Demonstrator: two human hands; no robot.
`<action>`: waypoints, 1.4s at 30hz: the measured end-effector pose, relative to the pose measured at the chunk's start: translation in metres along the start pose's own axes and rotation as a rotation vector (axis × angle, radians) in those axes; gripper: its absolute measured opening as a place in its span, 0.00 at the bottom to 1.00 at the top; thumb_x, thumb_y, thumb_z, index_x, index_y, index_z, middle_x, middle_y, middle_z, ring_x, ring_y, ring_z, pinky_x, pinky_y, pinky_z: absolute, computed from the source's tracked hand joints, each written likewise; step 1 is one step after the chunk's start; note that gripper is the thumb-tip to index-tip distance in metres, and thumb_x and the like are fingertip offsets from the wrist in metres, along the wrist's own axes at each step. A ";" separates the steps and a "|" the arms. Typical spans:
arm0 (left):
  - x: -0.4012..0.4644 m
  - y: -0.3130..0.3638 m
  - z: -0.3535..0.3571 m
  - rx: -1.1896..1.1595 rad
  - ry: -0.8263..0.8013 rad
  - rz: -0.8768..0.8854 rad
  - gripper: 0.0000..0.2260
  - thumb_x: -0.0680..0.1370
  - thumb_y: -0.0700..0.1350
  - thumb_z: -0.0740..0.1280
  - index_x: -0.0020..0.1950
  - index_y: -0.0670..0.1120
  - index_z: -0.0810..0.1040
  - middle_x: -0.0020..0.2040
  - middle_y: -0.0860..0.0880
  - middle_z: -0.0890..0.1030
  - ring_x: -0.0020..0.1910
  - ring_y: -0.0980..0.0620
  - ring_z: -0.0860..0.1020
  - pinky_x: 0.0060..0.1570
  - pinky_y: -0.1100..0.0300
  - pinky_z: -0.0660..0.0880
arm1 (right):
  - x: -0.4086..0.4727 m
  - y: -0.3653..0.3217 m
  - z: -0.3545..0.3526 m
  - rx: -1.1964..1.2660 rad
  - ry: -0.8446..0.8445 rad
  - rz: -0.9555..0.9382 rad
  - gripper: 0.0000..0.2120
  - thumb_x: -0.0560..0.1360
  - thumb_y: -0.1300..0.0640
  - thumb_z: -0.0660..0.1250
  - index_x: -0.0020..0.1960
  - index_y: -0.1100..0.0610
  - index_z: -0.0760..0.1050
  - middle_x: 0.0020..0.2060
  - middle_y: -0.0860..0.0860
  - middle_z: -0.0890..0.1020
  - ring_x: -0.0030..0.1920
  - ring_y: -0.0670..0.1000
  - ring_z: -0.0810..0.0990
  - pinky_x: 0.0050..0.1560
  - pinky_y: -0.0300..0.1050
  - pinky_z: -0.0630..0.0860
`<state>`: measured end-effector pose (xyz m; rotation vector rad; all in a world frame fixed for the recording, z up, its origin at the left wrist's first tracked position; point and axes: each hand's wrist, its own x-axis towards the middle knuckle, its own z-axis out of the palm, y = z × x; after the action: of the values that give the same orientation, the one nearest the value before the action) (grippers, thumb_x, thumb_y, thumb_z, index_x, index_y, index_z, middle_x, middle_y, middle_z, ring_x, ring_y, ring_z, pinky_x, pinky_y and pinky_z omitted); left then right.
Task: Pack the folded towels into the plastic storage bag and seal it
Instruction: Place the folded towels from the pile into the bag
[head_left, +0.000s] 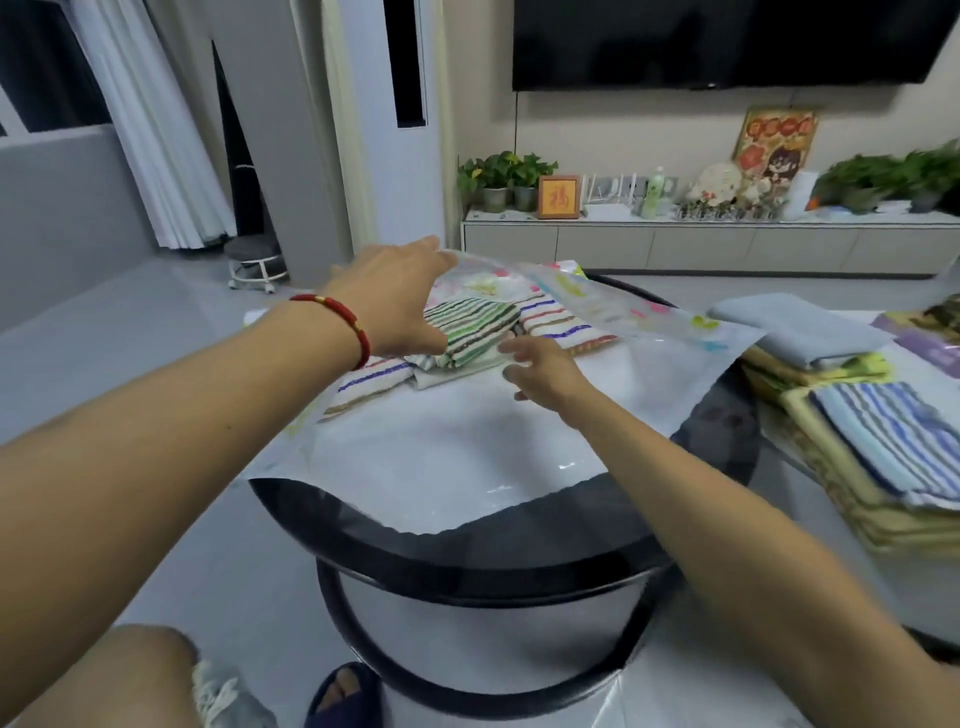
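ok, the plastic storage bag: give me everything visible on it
The plastic storage bag is large, clear to milky film with colourful printed patches along its far top flap. It lies flat over the round black table, its near edge hanging past the rim. The left hand lifts the flap at the far end, so the mouth is open and unsealed. Folded striped towels lie inside under the flap. The right hand reaches in beside them, fingers loose.

three towels (470, 332), one bag (441, 457), two hands (395, 301)

Striped folded towels (470, 332) lie inside the clear bag (467, 457) — mouth open.
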<state>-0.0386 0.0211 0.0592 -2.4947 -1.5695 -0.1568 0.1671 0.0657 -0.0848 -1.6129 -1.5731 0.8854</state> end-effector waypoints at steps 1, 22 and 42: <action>0.001 0.006 0.003 0.021 -0.018 0.001 0.39 0.69 0.55 0.74 0.78 0.52 0.63 0.79 0.47 0.63 0.69 0.36 0.70 0.64 0.37 0.72 | -0.018 0.005 -0.017 -0.117 -0.007 -0.064 0.18 0.79 0.61 0.68 0.68 0.54 0.80 0.63 0.54 0.78 0.57 0.54 0.81 0.59 0.55 0.83; 0.019 0.104 0.067 0.322 -0.006 0.152 0.33 0.72 0.59 0.71 0.75 0.57 0.64 0.82 0.49 0.51 0.76 0.33 0.56 0.63 0.23 0.63 | -0.145 0.189 -0.242 -1.117 0.221 0.388 0.23 0.85 0.38 0.51 0.75 0.45 0.69 0.71 0.63 0.68 0.69 0.68 0.70 0.67 0.60 0.71; -0.009 0.070 0.069 0.237 -0.029 -0.032 0.32 0.73 0.59 0.68 0.77 0.61 0.63 0.79 0.48 0.60 0.70 0.36 0.65 0.61 0.30 0.69 | -0.141 0.182 -0.244 -1.250 0.281 0.490 0.26 0.84 0.42 0.49 0.62 0.55 0.80 0.62 0.63 0.77 0.57 0.66 0.78 0.63 0.62 0.75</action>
<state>0.0197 -0.0014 -0.0167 -2.3009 -1.5400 0.0577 0.4657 -0.0832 -0.1145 -2.8861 -1.6002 -0.2903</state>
